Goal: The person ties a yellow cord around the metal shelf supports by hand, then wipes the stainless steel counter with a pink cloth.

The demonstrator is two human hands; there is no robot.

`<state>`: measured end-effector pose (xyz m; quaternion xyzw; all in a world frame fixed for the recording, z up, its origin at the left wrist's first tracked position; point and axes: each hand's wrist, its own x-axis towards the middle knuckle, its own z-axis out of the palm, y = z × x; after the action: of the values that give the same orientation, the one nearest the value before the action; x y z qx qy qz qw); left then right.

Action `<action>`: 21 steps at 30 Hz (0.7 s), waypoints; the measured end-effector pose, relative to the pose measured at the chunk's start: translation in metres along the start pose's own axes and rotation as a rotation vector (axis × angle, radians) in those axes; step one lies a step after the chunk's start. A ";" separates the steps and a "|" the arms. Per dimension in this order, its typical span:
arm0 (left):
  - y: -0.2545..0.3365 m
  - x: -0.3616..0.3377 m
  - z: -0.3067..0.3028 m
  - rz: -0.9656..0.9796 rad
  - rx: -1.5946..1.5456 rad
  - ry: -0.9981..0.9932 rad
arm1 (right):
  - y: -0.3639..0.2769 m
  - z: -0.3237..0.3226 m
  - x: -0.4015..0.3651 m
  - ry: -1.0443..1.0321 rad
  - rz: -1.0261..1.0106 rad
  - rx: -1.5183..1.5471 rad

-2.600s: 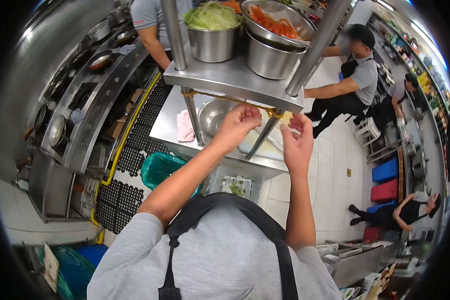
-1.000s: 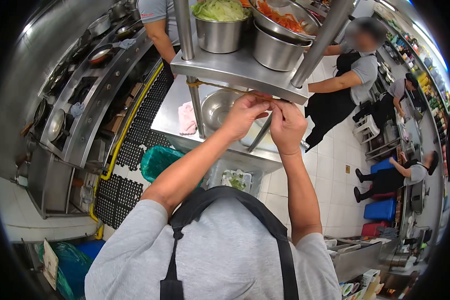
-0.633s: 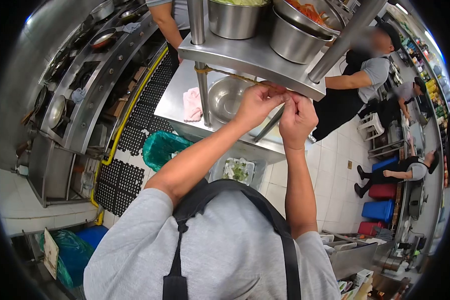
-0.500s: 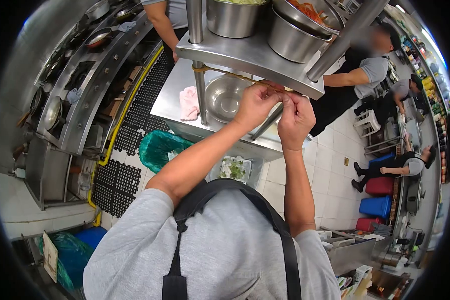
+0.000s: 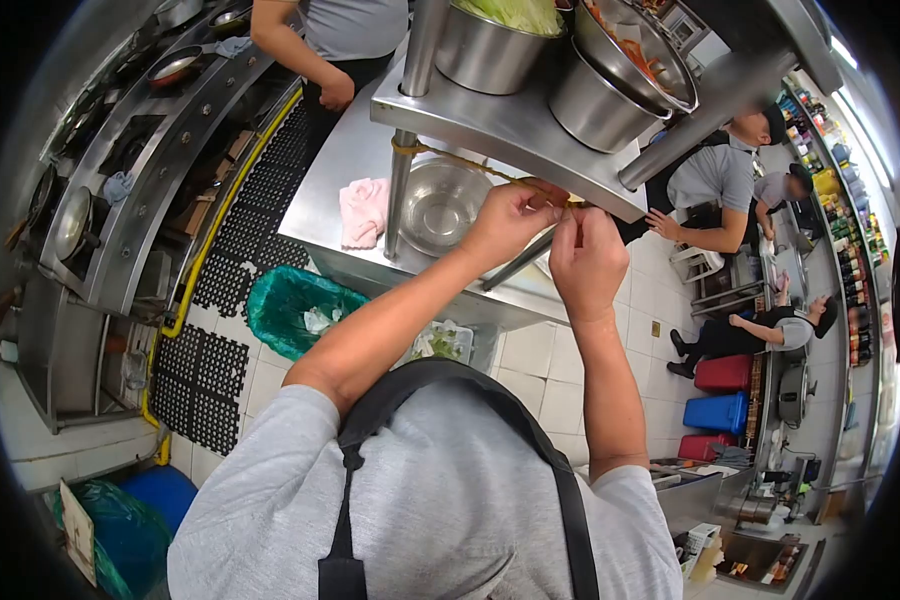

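Note:
A yellow cord [image 5: 462, 161] is looped round the left metal post of the steel shelf [image 5: 510, 128] and runs along beneath its front edge to my hands. My left hand [image 5: 515, 222] is closed in a pinch on the cord, just under the shelf's edge. Close beside it, fingertips almost touching, my right hand [image 5: 588, 262] pinches at the same stretch of cord. The fingers hide most of what lies between them. Below and behind my left hand, a steel bowl [image 5: 440, 212] rests on the counter, with a pink cloth [image 5: 363, 212] left of it.
Steel pots [image 5: 495, 55] of cut vegetables stand on the shelf. A green-lined bin [image 5: 288, 310] is at lower left, and a stove [image 5: 160, 170] runs along the left. One person [image 5: 345, 45] stands behind the counter, another [image 5: 715, 190] to the right, with others farther off.
My view has shifted slightly, and the hands stay together at the cord. The person on the right has turned and lowered an arm; the person behind the counter shows more fully.

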<state>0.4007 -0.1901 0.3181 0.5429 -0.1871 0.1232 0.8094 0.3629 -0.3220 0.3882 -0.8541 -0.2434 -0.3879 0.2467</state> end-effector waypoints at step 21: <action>0.007 -0.006 0.004 -0.352 -0.267 -0.113 | -0.020 0.007 -0.003 0.068 0.127 -0.044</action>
<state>0.3913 -0.1914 0.3230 0.4614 -0.1493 -0.0763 0.8712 0.3528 -0.3038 0.3863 -0.8594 -0.1718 -0.4055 0.2599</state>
